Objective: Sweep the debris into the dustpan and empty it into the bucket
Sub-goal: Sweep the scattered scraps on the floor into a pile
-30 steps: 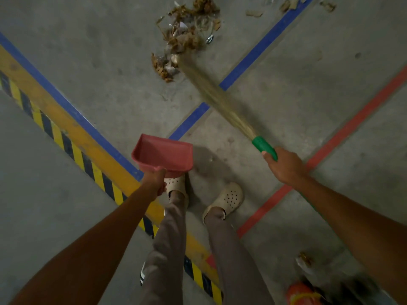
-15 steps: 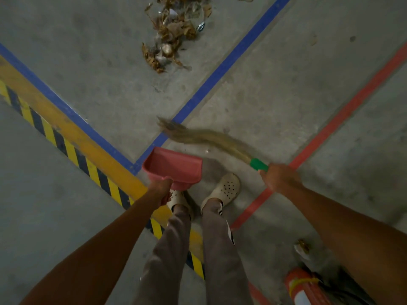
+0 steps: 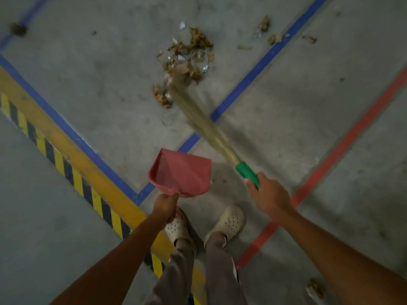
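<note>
A pile of dry leaves and scraps (image 3: pixel 187 62) lies on the concrete floor ahead of me. My right hand (image 3: pixel 267 195) grips the green handle of a straw broom (image 3: pixel 202 126), whose blurred bristle tip reaches the near edge of the pile. My left hand (image 3: pixel 166 206) holds the handle of a red dustpan (image 3: pixel 181 173), raised above the floor in front of my feet, its mouth facing forward. The pan looks empty. No bucket is in view.
More scraps (image 3: pixel 275 35) lie scattered at the far right near a blue floor line (image 3: pixel 253 73). A yellow-and-black striped band (image 3: pixel 72 172) runs on my left, a red line (image 3: pixel 330 155) on my right. A small piece of litter (image 3: pixel 315 288) lies at bottom right.
The broom has swung from near the dustpan back out to the debris pile. The view has tilted up, and the red object at bottom right has left the frame.
</note>
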The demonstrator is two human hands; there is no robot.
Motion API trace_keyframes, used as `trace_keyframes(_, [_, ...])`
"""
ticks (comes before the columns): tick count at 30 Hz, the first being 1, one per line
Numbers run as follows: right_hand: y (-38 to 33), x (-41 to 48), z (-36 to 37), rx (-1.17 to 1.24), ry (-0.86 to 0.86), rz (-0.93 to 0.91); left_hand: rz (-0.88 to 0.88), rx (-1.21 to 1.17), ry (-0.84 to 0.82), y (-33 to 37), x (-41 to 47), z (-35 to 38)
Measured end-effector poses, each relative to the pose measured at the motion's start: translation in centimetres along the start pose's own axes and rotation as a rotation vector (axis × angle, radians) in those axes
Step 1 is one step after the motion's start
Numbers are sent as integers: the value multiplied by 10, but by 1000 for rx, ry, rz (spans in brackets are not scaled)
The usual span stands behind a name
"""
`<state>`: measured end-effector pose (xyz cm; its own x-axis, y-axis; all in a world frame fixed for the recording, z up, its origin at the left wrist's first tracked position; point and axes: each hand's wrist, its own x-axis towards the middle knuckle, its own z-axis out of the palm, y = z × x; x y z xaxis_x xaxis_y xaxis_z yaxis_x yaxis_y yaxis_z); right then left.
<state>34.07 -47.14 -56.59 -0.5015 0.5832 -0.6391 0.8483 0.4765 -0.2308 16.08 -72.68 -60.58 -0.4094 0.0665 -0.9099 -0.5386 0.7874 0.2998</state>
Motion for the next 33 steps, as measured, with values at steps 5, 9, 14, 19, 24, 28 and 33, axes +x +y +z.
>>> trace_keyframes(5, [0, 5, 22, -129, -174, 166, -41, -31, 6, -13, 4, -15])
trace_keyframes(9, [-11, 11, 13, 19, -157, 271, -89, -99, 47, -12, -4, -28])
trace_keyframes(14, [-48, 24, -25, 109, 6, 161, -49, -153, 78, 8, -15, -49])
trace_keyframes(19, [-103, 56, -37, -33, 49, -27, -27, -254, 80, 30, 14, -66])
trace_keyframes(24, [-153, 103, -1, -248, -118, -138, -80, -280, 45, 42, 63, -70])
trace_keyframes(28, [-171, 145, 26, -297, -243, -5, -88, -278, 38, 50, 100, -75])
trace_keyframes(33, [-174, 203, 25, -119, -188, 249, -93, -218, 43, 75, 135, -88])
